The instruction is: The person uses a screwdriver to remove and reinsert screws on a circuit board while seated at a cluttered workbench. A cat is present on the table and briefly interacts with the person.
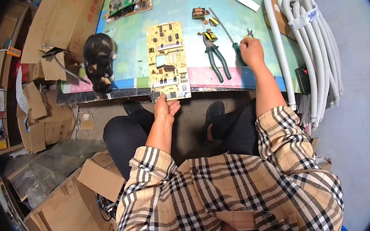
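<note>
A tan circuit board [167,49], long and studded with components, lies on the table with its near end sticking out over the edge. My left hand [165,110] grips that near end, thumb on top and fingers below. At the right, my right hand [252,52] is closed round small pliers [250,33] with grey jaws and yellow handles; most of the handles are hidden by my fingers. Beside that hand lies a screwdriver [235,47] with a green handle. Larger green-handled pliers [217,60] lie between board and screwdriver, their jaws by a small yellow-wrapped component [210,36].
A dark mottled cat [99,61] is at the table's left edge. Loose components [200,13], a white strip [247,2] and more circuit boards [130,1] lie farther back. Bundled white corrugated hoses [314,34] hang over the right side. Cardboard boxes [68,209] crowd the left.
</note>
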Available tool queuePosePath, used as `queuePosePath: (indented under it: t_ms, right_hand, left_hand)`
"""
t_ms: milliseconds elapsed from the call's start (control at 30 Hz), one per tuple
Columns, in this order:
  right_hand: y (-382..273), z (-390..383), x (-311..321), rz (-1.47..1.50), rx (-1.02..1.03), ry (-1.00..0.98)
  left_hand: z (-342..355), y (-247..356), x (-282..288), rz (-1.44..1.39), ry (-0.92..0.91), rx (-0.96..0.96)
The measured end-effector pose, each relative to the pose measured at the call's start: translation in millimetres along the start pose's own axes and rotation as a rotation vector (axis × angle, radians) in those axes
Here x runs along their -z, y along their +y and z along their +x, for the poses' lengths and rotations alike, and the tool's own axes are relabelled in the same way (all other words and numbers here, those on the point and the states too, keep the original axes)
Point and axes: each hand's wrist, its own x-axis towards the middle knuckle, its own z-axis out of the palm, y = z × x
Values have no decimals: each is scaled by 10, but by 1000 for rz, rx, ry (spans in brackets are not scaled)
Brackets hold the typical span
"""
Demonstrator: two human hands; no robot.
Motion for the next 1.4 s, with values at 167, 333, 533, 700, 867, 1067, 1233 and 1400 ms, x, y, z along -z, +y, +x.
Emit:
queuePosePath:
  t_ms: [167,333,533,700,867,1067,1233,1400]
  right_hand:
    - [-110,-197,-234,-290,8,24]
    - [1,-72,-300,-263,46,30]
    - [-32,-113,-72,525,-164,-250]
    - [-196,-737,352,483,-51,-193]
    - [-308,-1723,534,447,86,-277]
    - [-309,-2278,398,197,176,-204]
    - [-428,-2295,328,170,173,-241]
    - [-427,-2243,302,161,168,-261]
  left_hand:
    - [60,-7,45,-91,-119,59]
    - [-172,82,-64,-213,-207,-24]
    - [12,9,-89,303,-300,37]
    - [-262,-21,-235,1100,110,-834]
    - [-375,193,-417,1081,123,-1369]
    - [-145,48,-586,1241,28,-1286]
    - [-131,26,-576,1381,53,-1296]
    - [-163,83,-561,1410,37,-1292]
